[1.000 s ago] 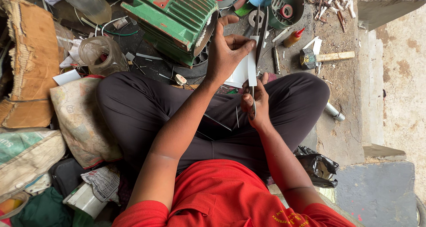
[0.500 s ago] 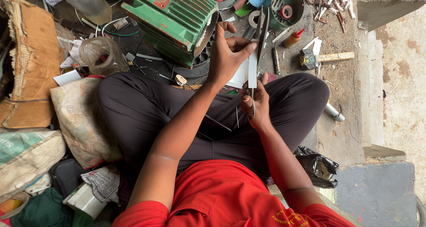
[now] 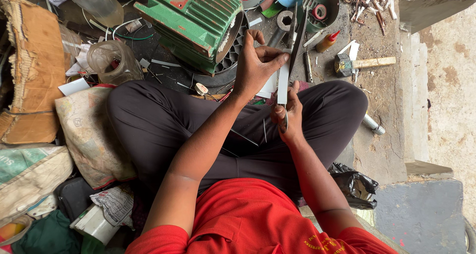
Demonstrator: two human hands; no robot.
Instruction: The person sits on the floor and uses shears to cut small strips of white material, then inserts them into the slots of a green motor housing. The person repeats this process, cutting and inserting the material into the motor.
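I sit cross-legged on the floor. My left hand (image 3: 256,65) is raised in front of a green electric motor housing (image 3: 191,23) and pinches a narrow white strip (image 3: 282,83) of stiff sheet between thumb and fingers. Just below it, over my lap, my right hand (image 3: 290,116) grips metal scissors (image 3: 284,122) by their handle rings, with the blades reaching up along the strip. A larger white piece (image 3: 268,87) shows behind the strip. Thin slivers lie on my dark trousers (image 3: 148,130).
A bucket of tools and tape (image 3: 322,3), a small red-capped bottle (image 3: 328,41), a mallet (image 3: 364,63) and wire scraps (image 3: 374,1) lie ahead. A clear plastic jar (image 3: 110,61), torn cardboard (image 3: 32,70) and sacks (image 3: 89,135) crowd the left. A concrete step (image 3: 441,100) is on the right.
My left hand has shifted slightly down toward my lap, fingers curling closer onto the white strip. The right hand and scissors stay almost where they were.
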